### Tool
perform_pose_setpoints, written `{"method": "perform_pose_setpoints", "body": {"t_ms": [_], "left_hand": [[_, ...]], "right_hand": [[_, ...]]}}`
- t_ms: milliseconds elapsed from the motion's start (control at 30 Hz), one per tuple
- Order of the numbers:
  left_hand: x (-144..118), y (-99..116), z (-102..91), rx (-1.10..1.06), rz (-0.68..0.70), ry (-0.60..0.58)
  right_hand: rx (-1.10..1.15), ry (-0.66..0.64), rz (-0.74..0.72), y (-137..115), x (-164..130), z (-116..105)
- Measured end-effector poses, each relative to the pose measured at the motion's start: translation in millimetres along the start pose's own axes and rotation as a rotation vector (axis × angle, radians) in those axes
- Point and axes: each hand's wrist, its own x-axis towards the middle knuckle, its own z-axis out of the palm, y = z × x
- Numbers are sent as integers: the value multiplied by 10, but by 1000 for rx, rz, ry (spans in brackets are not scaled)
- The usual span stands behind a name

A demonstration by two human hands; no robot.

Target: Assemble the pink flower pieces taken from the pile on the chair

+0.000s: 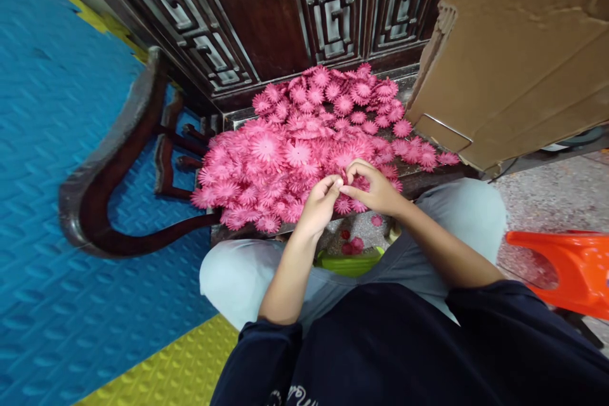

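Note:
A large heap of pink artificial flowers [266,149] with pointed petals lies on the dark wooden bench in front of me. At the heap's near edge my left hand [320,204] is closed, thumb and index finger pinched together. Its fingertips meet those of my right hand [373,189], which is also closed in a pinch. A tiny bit of pink shows between the fingertips, but whether they hold it or it lies behind them I cannot tell. More flowers lie just beneath and around both hands.
A carved wooden backrest [266,13] rises behind the heap, with a curved armrest [111,152] at left. On the right stands a large cardboard box [518,70]. An orange plastic stool [575,266] is at far right. Between my knees are a green plastic object [349,262] and fallen flowers [356,244].

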Motion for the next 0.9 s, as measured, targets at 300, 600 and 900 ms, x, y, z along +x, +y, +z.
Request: {"method": "perform_pose_setpoints", "body": {"t_ms": [300,600,900], "left_hand": [[17,-40,-24,-19,-27,53],[24,-53,17,23,15,99],[19,-3,-2,40,22,115]], "right_hand": [[13,94,45,-10,-7,9],[3,221,107,-16,-8,25],[11,184,157,-53,-18,35]]}}
